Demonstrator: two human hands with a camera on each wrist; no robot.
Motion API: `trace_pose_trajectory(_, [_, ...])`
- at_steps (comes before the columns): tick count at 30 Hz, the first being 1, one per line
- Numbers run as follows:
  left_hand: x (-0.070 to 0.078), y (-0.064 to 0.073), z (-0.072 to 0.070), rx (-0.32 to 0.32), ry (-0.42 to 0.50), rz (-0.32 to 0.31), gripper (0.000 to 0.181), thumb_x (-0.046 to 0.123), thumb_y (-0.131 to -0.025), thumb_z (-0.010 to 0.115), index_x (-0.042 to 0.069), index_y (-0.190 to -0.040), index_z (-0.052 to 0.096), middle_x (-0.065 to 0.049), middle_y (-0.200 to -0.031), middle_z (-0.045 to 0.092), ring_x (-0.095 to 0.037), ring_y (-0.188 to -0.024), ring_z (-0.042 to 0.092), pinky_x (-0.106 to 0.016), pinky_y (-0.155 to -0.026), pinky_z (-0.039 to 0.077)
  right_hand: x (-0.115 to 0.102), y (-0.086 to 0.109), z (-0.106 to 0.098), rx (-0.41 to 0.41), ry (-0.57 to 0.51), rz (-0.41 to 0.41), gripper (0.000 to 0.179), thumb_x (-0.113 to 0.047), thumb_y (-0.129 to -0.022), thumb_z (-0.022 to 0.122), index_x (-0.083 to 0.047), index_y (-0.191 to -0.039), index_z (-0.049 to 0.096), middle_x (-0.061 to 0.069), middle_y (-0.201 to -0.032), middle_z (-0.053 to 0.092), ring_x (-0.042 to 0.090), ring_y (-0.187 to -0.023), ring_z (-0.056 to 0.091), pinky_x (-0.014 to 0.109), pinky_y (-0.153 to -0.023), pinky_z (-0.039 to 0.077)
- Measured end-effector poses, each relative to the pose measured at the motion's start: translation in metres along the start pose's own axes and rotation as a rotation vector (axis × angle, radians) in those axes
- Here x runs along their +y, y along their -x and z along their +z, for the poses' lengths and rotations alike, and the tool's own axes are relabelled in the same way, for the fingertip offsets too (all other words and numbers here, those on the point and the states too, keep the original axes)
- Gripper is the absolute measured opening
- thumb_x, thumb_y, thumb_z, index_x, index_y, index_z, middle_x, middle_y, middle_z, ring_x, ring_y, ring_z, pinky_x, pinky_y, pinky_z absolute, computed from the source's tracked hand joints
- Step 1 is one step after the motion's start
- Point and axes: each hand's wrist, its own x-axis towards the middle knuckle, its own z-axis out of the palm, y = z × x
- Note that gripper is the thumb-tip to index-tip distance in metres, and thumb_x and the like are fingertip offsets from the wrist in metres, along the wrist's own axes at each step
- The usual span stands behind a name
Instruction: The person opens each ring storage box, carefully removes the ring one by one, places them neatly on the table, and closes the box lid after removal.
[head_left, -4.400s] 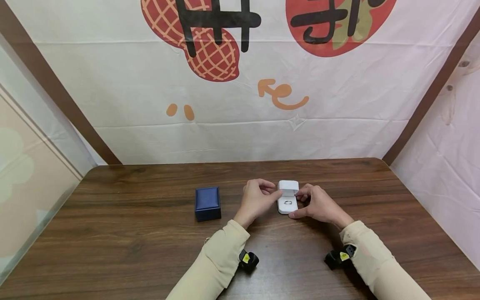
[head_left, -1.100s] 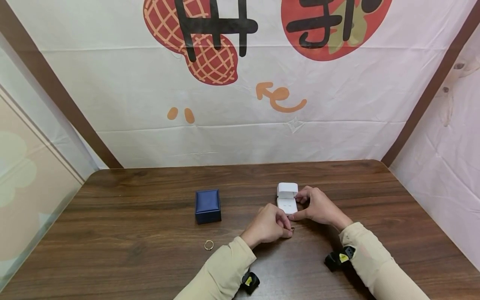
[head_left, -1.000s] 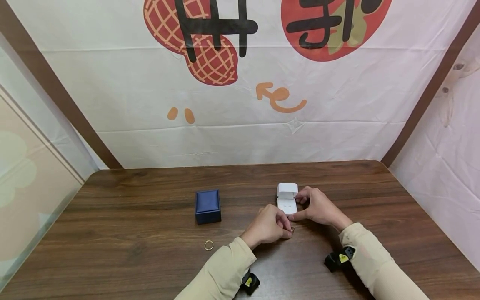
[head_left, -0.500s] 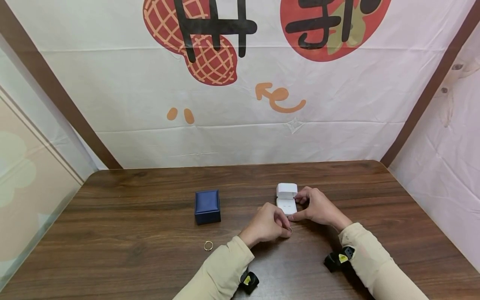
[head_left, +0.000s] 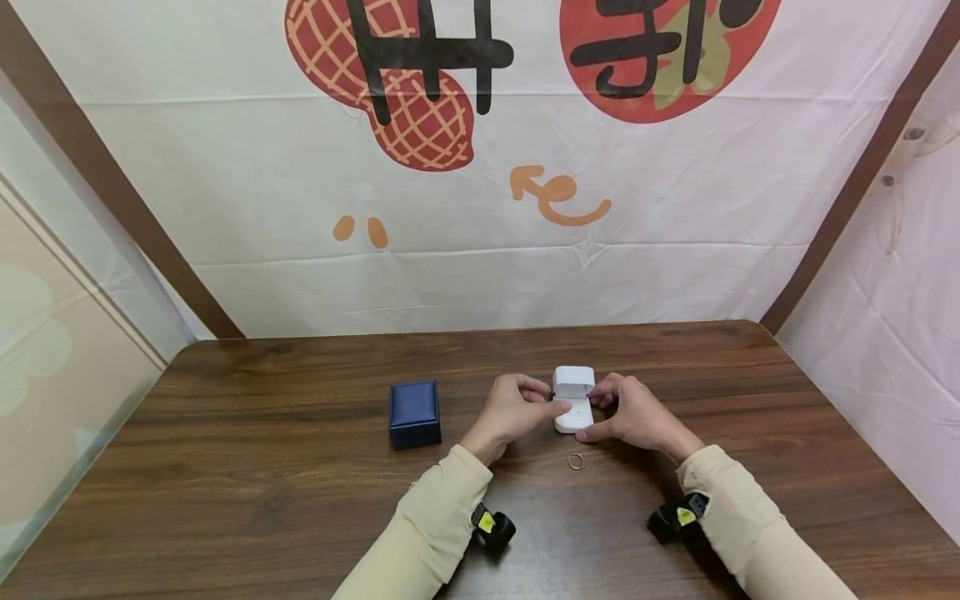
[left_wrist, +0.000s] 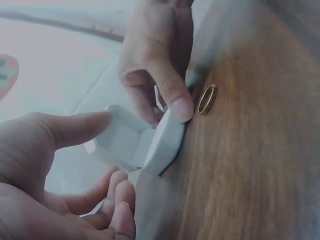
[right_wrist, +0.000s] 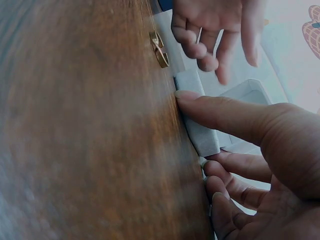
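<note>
A white ring box (head_left: 574,423) stands on the table with its lid raised. My right hand (head_left: 636,410) grips its base, the thumb at the front corner and the fingers along the right side. On the box's left is my left hand (head_left: 512,412), fingers loosely bent and holding nothing; its thumb overlaps the box in the head view. In the left wrist view that thumb reaches to the lid's edge. A gold ring (head_left: 575,461) lies just in front of the box; the right wrist view also shows ring shapes (right_wrist: 159,49) beyond it.
A closed dark blue box (head_left: 415,414) stands left of the hands on the brown wooden table (head_left: 262,450). Beside my left sleeve (head_left: 423,517), a sliver of another gold ring (head_left: 412,484) shows. A printed white sheet (head_left: 480,283) hangs behind the table.
My left hand has let go of a ring in front of the white box and moved up to the box's left side. My right hand stays at the box.
</note>
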Motion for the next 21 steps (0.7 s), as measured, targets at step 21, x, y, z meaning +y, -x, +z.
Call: trace_pose_trajectory(21, [0.005,-0.03,0.009,0.016,0.067,-0.132,0.064,0.052,-0.089,0.074,-0.006,-0.116,0.068,-0.016,-0.128,0.06,-0.032,-0.123,0.052,-0.048,-0.105,0.04,-0.003,-0.001,-0.001,0.002,-0.008,0.018,0.048,-0.021,-0.068,0.096,-0.001,-0.106,0.074,0.005,-0.092,0.062,0.019,-0.086,0.057,0.036,-0.078,0.047])
